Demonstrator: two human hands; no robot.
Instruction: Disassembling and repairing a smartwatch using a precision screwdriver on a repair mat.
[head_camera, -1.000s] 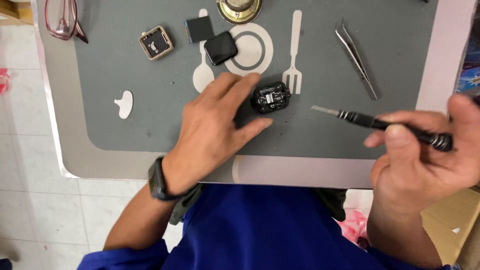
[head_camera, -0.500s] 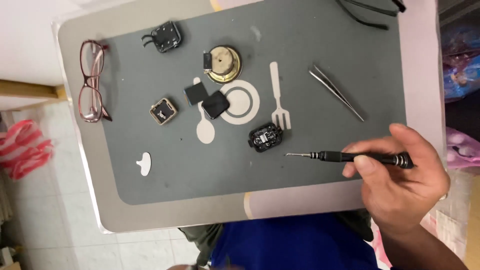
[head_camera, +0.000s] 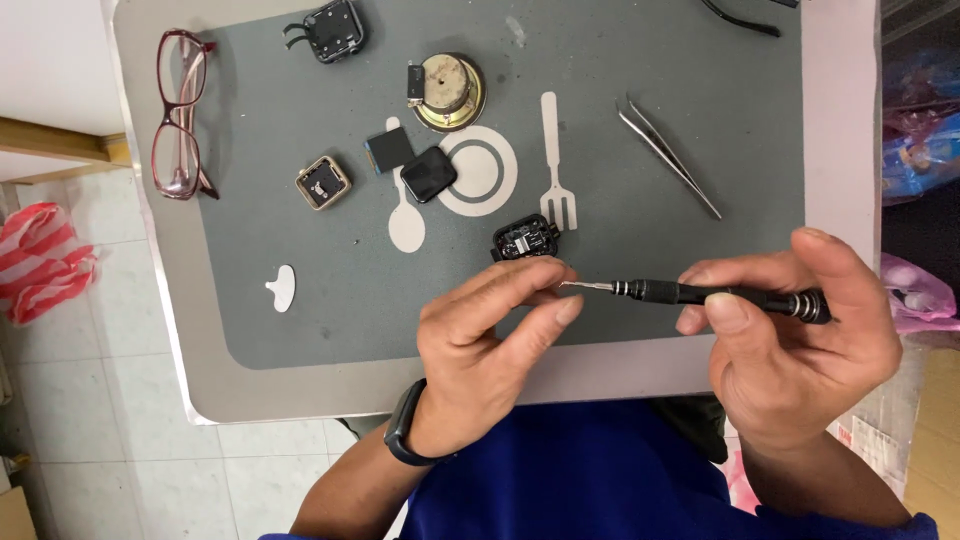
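Head view, lower centre: left hand (head_camera: 490, 335) pinching the metal tip of the slim black knurled precision screwdriver (head_camera: 720, 296), right hand (head_camera: 800, 340) gripping its handle. Just above, small black opened device casing (head_camera: 525, 240) on the grey rubbery mat (head_camera: 300, 300), innards exposed, reassembly apparently undone. Upper right, steel tweezers (head_camera: 668, 158); upper left, red-framed glasses (head_camera: 180, 112).

Left hand (head_camera: 490, 340) pinching — right hand (head_camera: 800, 350) curled, gripping.
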